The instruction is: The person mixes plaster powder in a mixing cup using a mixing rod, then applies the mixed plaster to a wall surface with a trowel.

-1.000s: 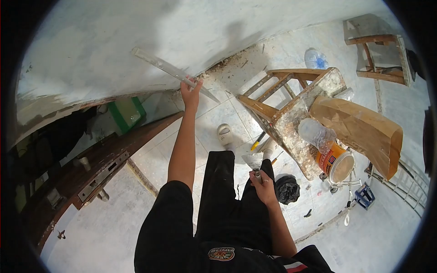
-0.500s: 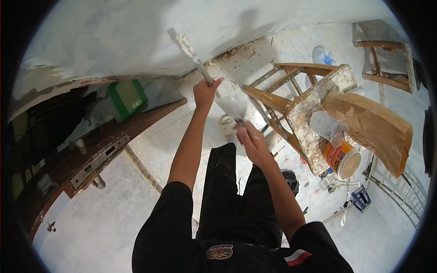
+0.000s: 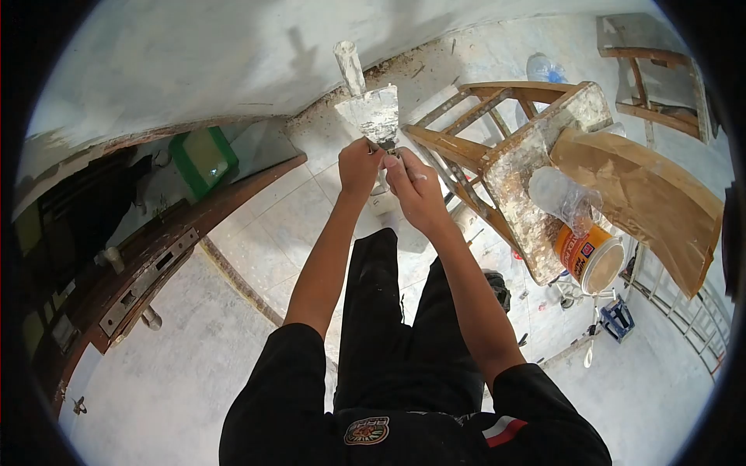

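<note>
My right hand (image 3: 416, 189) is closed round the handle of a putty knife (image 3: 373, 113), its wide blade pointing away from me and smeared with white paste. Beside it, my left hand (image 3: 359, 168) grips a long narrow tool (image 3: 350, 68) crusted with white paste. The far end of that tool sticks out beyond the putty knife blade, which overlaps its middle in this view. Both hands are close together at the base of the blade, in front of the wall (image 3: 179, 62).
To the right stands a wooden stepladder (image 3: 505, 194) with a paint-spattered top, brown paper (image 3: 641, 198), a plastic cup (image 3: 556, 198) and an orange-labelled bucket (image 3: 594, 264) by it. At left are a dark wooden door edge (image 3: 233, 186) and a green-framed box (image 3: 203, 161).
My right hand has risen toward my left, bringing the putty knife blade across the long tool. That tool has turned more upright in view, and the left hand has moved slightly down.
</note>
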Available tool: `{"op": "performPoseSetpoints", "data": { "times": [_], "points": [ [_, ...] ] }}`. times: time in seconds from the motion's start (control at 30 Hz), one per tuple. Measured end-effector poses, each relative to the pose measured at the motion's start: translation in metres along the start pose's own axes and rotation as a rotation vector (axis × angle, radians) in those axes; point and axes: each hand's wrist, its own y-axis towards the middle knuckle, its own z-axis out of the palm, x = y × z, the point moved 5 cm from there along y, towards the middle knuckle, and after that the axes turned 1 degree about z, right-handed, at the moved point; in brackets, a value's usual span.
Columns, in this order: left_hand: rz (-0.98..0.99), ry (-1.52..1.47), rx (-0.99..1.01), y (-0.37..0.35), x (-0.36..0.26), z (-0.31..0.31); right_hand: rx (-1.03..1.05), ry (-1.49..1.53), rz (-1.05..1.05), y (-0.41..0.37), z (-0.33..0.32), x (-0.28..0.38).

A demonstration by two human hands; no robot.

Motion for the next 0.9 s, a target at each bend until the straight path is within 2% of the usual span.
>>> {"op": "performPoseSetpoints", "data": {
  "times": [0.23, 0.33, 0.4, 0.47, 0.63, 0.7, 0.73, 0.8, 0.83, 0.9],
  "points": [
    [0.011, 0.046, -0.017, -0.017, -0.014, -0.001, 0.010, -0.007, 0.012, -0.006, -0.008, 0.015],
    [0.003, -0.028, -0.028, -0.021, -0.009, 0.003, 0.010, -0.053, -0.007, -0.012, -0.007, 0.028],
    [0.059, -0.024, -0.003, -0.024, 0.003, 0.009, -0.040, -0.019, -0.048, -0.016, -0.005, 0.041],
    [0.024, -0.064, 0.017, -0.030, 0.026, 0.019, -0.012, -0.002, -0.032, -0.019, -0.004, 0.049],
    [-0.013, -0.025, 0.104, -0.037, 0.020, 0.021, 0.018, 0.035, -0.037, -0.025, -0.001, 0.061],
    [-0.158, -0.356, 0.047, -0.039, 0.015, 0.022, 0.031, 0.082, -0.057, -0.029, 0.000, 0.064],
    [-0.158, -0.356, 0.046, -0.039, 0.008, 0.021, 0.032, 0.082, -0.057, -0.032, 0.000, 0.066],
    [0.037, -0.125, 0.013, -0.039, -0.008, 0.018, 0.033, 0.122, -0.069, -0.041, -0.003, 0.070],
    [0.036, -0.127, 0.012, -0.040, -0.006, 0.017, 0.034, 0.120, -0.068, -0.047, -0.005, 0.071],
    [-0.088, -0.372, -0.001, -0.042, 0.000, 0.019, 0.027, 0.116, -0.041, -0.058, -0.010, 0.070]
  ]
}}
